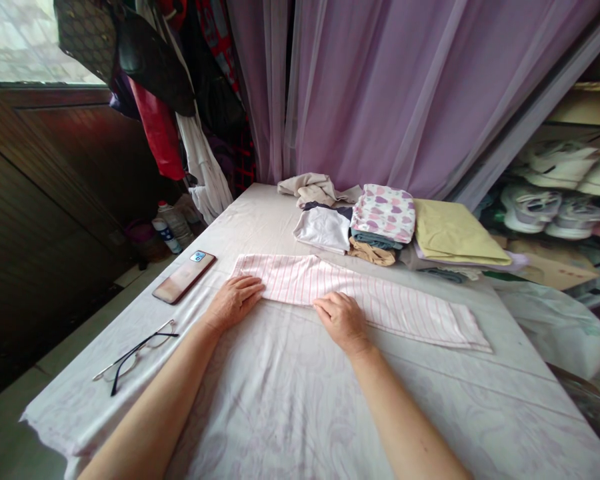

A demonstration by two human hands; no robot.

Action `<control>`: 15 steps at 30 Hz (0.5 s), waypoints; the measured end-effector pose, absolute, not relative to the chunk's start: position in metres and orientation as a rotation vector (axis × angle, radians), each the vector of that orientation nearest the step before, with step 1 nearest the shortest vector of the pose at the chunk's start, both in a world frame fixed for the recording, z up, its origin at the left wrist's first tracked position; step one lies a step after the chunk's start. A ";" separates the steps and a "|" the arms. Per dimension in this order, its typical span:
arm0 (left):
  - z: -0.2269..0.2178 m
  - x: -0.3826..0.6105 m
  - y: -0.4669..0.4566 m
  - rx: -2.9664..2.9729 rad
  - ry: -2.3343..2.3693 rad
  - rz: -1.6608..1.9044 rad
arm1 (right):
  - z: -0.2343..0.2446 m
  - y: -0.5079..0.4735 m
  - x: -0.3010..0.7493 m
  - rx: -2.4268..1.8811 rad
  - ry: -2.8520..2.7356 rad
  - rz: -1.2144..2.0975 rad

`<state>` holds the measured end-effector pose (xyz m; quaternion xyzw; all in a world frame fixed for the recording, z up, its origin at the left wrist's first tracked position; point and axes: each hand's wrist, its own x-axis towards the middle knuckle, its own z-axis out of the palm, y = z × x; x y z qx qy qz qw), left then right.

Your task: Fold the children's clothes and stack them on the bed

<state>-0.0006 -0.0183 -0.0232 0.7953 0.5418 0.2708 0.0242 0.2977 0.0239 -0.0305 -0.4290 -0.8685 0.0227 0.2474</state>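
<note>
A pair of pink-and-white striped trousers [400, 303] lies folded lengthwise across the table, waist end to the left and cuff to the right. My left hand [234, 301] rests on the lower left corner of the waist end, fingers stretched out flat over the fabric. Farther right, my right hand [344, 321] has its fingers curled in on the near edge of the trousers, around the middle of their length. Its fingertips are pressed together there, and the thumb is partly hidden.
Left of my hands lie a phone [184, 277] and glasses [135, 357] on the patterned tablecloth [280, 413]. Behind the trousers sit folded clothes, including a heart-print piece [384, 212], a yellow one [457, 232] and a crumpled beige one [315, 188]. Shoes [530, 203] fill a right-hand shelf.
</note>
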 end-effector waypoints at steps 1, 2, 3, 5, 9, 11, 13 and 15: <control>-0.023 0.000 -0.019 2.460 1.678 0.819 | -0.030 0.024 0.298 -1.148 -2.376 0.091; -0.022 0.002 -0.021 2.457 1.690 0.793 | -0.030 0.024 0.299 -1.140 -2.374 0.119; -0.022 0.005 -0.022 2.455 1.711 0.756 | -0.029 0.026 0.301 -1.147 -2.359 0.140; -0.023 0.012 -0.024 2.459 1.755 0.665 | -0.026 0.034 0.307 -1.210 -2.299 0.143; -0.029 0.034 -0.024 2.525 1.717 0.521 | -0.015 0.064 0.318 -1.431 -2.200 0.058; -0.031 0.043 -0.023 2.567 1.658 0.486 | -0.009 0.082 0.318 -1.518 -2.229 0.063; -0.033 0.048 -0.022 2.590 1.636 0.457 | -0.003 0.097 0.314 -1.575 -2.292 0.095; -0.034 0.049 -0.022 2.596 1.648 0.427 | 0.002 0.108 0.308 -1.626 -2.352 0.134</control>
